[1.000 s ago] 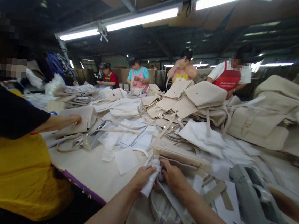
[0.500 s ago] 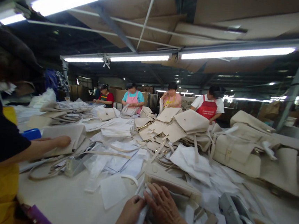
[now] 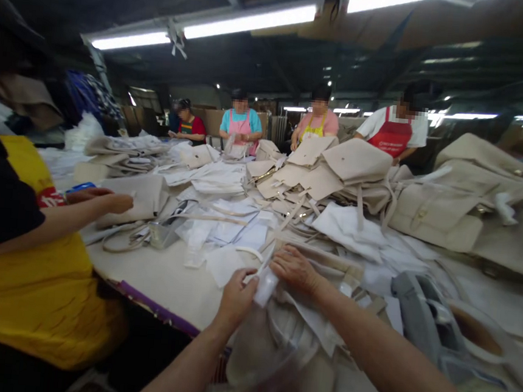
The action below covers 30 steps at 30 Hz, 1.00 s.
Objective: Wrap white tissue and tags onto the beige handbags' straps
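In the lower middle, my left hand (image 3: pixel 238 294) pinches a thin white wrapping strip (image 3: pixel 266 287) between thumb and fingers. Just to its right, my right hand (image 3: pixel 295 268) is closed with bent fingers over the upper part of the same wrapping. Beyond my right hand lies a beige bag (image 3: pixel 329 258), partly covered by the hand. Beige material and clear plastic (image 3: pixel 285 344) hang below my wrists at the table's near edge, blurred. A curved white strip (image 3: pixel 250 253) lies beyond my left hand.
A grey tape dispenser (image 3: pixel 425 314) stands at right beside a tape roll (image 3: pixel 476 331). Beige bags (image 3: pixel 356 161) and white sheets (image 3: pixel 220 177) are heaped ahead. At left, a co-worker in a yellow apron (image 3: pixel 38 280) handles a beige bag (image 3: pixel 147 192). Several people work across the table.
The view has tipped downward, showing more of my forearms and the material below. My hands remain at the white wrapping, slightly farther apart. The co-worker at left still handles a bag.
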Tool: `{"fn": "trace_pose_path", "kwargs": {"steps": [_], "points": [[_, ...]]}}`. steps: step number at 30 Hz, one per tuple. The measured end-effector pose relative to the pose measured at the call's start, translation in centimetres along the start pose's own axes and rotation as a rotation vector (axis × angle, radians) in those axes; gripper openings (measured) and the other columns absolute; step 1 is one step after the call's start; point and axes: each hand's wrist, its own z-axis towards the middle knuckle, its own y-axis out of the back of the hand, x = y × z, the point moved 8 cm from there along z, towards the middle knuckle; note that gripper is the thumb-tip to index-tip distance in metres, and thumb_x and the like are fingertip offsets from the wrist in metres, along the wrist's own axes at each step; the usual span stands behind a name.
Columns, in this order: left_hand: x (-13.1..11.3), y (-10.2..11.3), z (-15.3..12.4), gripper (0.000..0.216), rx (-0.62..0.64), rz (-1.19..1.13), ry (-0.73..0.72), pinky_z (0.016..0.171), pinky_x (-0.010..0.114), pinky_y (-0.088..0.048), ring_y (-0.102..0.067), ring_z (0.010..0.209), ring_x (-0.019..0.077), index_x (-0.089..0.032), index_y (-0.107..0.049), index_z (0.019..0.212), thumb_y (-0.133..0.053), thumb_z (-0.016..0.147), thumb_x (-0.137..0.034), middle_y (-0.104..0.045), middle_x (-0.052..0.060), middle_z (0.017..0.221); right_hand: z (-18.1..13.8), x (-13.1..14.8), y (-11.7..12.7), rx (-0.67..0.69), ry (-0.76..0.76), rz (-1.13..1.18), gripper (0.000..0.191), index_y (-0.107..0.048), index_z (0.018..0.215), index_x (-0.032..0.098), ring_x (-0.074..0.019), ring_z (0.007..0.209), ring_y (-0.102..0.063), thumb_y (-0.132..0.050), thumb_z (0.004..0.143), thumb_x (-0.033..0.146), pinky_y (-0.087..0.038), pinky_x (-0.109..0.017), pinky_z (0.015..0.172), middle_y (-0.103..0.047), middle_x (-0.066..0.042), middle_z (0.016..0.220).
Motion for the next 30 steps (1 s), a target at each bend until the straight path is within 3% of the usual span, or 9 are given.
{"fn": "trace_pose_path", "kwargs": {"steps": [4,6,9,11,14,17,20,25,30], "points": [[0.1,3.7,-3.7,0.03,-0.152,-0.024,-0.105,0.072,0.028,-0.048,-0.061,0.076,0.0171,-0.017,-0.055,0.102,-0.05,0.08,-0.037,-0.064,0.004,0.084,-0.4,-0.6,1.1,0.057,-0.092,-0.001,0.032,-0.052,0.114,0.021,-0.0188,0.118,-0.043,-0.032,0.091,0.013,-0.023,-0.04,0.103,-0.059,-0.005,0.116],[0.0,4.5,-6.0,0.022,-0.117,0.034,-0.128,0.072,0.027,-0.047,-0.06,0.077,0.0164,-0.018,-0.058,0.094,-0.049,0.082,-0.034,-0.063,0.003,0.083,-1.1,-0.8,3.2,0.061,-0.183,-0.032,0.041,-0.043,0.126,0.021,-0.0222,0.127,-0.033,-0.031,0.089,0.008,-0.019,-0.046,0.104,-0.045,-0.007,0.135],[-0.1,3.1,-9.2,0.019,0.111,0.193,-0.201,0.074,0.028,-0.046,-0.058,0.078,0.0173,-0.019,-0.061,0.09,-0.048,0.083,-0.032,-0.061,0.003,0.08,-3.7,-1.0,7.8,0.034,-0.412,-0.105,0.046,-0.04,0.129,0.022,-0.0241,0.129,-0.031,-0.036,0.086,0.006,-0.02,-0.048,0.103,-0.039,-0.008,0.14],[-0.2,1.3,-11.2,0.023,0.236,0.326,-0.31,0.083,0.034,-0.044,-0.055,0.092,0.0214,-0.02,-0.061,0.097,-0.056,0.079,-0.032,-0.06,0.007,0.094,-6.7,-0.8,10.9,-0.042,-0.61,-0.105,0.039,-0.046,0.124,0.018,-0.0259,0.12,-0.042,-0.046,0.085,0.019,-0.028,-0.046,0.1,-0.046,-0.011,0.133],[0.3,-1.5,-12.9,0.031,0.286,0.51,-0.382,0.09,0.042,-0.039,-0.049,0.102,0.0273,-0.019,-0.062,0.098,-0.066,0.07,-0.029,-0.057,0.01,0.105,-11.7,1.8,14.0,-0.237,-0.848,-0.027,0.03,-0.054,0.111,0.017,-0.0232,0.1,-0.056,-0.047,0.085,0.032,-0.042,-0.039,0.088,-0.062,-0.01,0.108],[0.6,-3.3,-13.5,0.012,0.283,0.561,-0.4,0.088,0.041,-0.038,-0.049,0.097,0.026,-0.018,-0.061,0.082,-0.063,0.071,-0.022,-0.057,0.009,0.099,-13.9,6.8,12.7,-0.19,-0.836,0.076,0.026,-0.056,0.105,0.019,-0.0198,0.095,-0.058,-0.041,0.087,0.029,-0.045,-0.034,0.084,-0.064,-0.008,0.102],[0.5,-3.8,-13.2,0.008,0.3,0.524,-0.384,0.075,0.034,-0.041,-0.052,0.082,0.0219,-0.017,-0.059,0.076,-0.056,0.076,-0.025,-0.059,0.007,0.085,-12.8,11.6,9.9,-0.041,-0.665,0.059,0.039,-0.049,0.121,0.018,-0.0219,0.114,-0.049,-0.039,0.084,0.015,-0.036,-0.039,0.094,-0.057,-0.008,0.122],[1.4,-3.7,-11.6,0.015,0.373,0.354,-0.237,0.054,0.025,-0.035,-0.045,0.055,0.0145,-0.019,-0.06,0.069,-0.058,0.075,-0.033,-0.056,0.002,0.06,-10.7,13.3,6.4,-0.011,-0.56,0.025,0.046,-0.044,0.129,0.017,-0.0202,0.123,-0.042,-0.037,0.084,0.01,-0.029,-0.039,0.102,-0.051,-0.006,0.131],[5.5,-2.3,-14.5,0.018,0.84,0.064,0.226,0.048,0.022,-0.038,-0.049,0.05,0.0131,-0.018,-0.068,0.068,-0.062,0.069,-0.035,-0.058,-0.001,0.057,-11.9,12.9,3.6,-0.06,-0.475,0.054,0.052,-0.04,0.131,0.011,-0.0197,0.12,-0.046,-0.03,0.081,0.005,-0.037,-0.04,0.099,-0.053,-0.012,0.128]]}}
